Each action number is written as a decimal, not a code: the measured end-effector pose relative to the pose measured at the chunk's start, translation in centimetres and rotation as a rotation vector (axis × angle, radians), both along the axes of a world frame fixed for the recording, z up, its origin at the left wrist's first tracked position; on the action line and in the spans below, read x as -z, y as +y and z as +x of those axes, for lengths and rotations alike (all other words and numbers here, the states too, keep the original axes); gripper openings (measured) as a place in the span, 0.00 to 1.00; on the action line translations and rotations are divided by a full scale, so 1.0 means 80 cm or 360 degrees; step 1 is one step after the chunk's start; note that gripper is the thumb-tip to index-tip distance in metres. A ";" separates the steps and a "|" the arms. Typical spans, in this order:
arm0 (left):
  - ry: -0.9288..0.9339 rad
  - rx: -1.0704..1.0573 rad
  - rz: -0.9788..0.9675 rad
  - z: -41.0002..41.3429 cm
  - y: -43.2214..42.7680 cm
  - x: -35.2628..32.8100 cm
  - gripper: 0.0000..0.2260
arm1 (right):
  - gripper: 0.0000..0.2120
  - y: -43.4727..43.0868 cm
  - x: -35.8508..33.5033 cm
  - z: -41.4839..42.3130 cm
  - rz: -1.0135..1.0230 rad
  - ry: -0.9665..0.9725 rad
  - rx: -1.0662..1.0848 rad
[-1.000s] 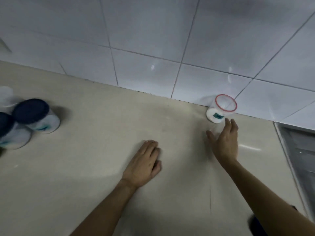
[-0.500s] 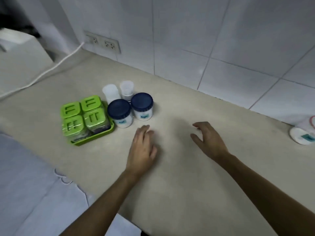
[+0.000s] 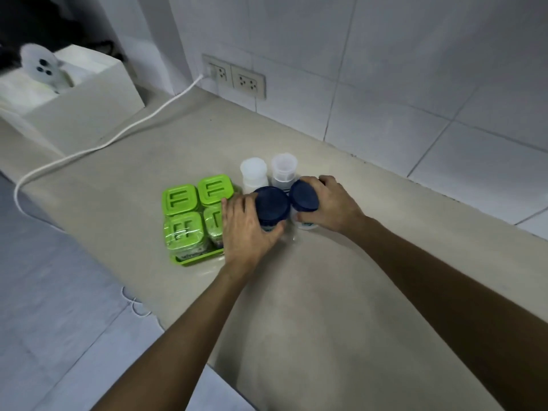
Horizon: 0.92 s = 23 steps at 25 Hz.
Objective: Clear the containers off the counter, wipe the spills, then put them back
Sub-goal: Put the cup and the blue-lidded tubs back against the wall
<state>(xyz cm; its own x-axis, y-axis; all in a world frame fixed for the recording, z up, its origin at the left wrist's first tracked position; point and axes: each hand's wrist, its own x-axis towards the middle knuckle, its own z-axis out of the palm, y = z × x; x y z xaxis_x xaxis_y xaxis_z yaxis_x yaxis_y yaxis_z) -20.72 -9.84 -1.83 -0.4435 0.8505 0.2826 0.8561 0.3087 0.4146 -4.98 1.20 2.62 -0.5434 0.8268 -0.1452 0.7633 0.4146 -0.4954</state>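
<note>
**Op:** I have two round jars with glossy navy lids, side by side on the beige counter. Left hand is curled round the left blue-lidded jar, fingers on its far left side, thumb pressed under the label at the front. Right hand is clamped on the right blue-lidded jar, thumb at the front, fingers wrapped over the back.

**Obs:** Bodies?

**Op:** White plastic, teal label patches showing below the lids. Whether either jar is off the surface, I cannot tell.

**Obs:** Neighbours?

**Op:** Just behind, two small translucent tubs: a capped white tub and an open clear tub. Just left, a green tray carrying four square green-lidded boxes, film-wrapped, embossed lids. My left hand covers part of the near right one. Further back, a white cable runs to a wall socket on grey-white tile.

**Obs:** Versus half a second ago?

**Op:** Both hands were open and short of the jars; now each has closed on one. The view has pushed in towards the cluster.
</note>
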 end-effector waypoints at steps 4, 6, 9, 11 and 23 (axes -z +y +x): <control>-0.0011 0.0031 0.0118 0.002 -0.001 -0.008 0.31 | 0.33 -0.004 0.003 0.010 0.0106 0.0052 0.0085; -0.0015 0.0085 0.0251 0.009 -0.008 -0.013 0.31 | 0.34 -0.012 0.002 0.036 0.0111 0.0156 0.0127; -0.0192 0.0230 0.0323 0.049 -0.018 -0.022 0.32 | 0.35 -0.023 -0.005 0.117 0.0065 0.0284 0.0323; -0.0351 0.0395 0.0251 0.094 -0.018 -0.023 0.32 | 0.35 -0.028 -0.014 0.195 0.0062 0.0251 0.0446; -0.0678 0.1073 0.0027 0.468 0.120 -0.031 0.34 | 0.34 0.003 -0.019 0.551 0.0618 -0.0552 0.0879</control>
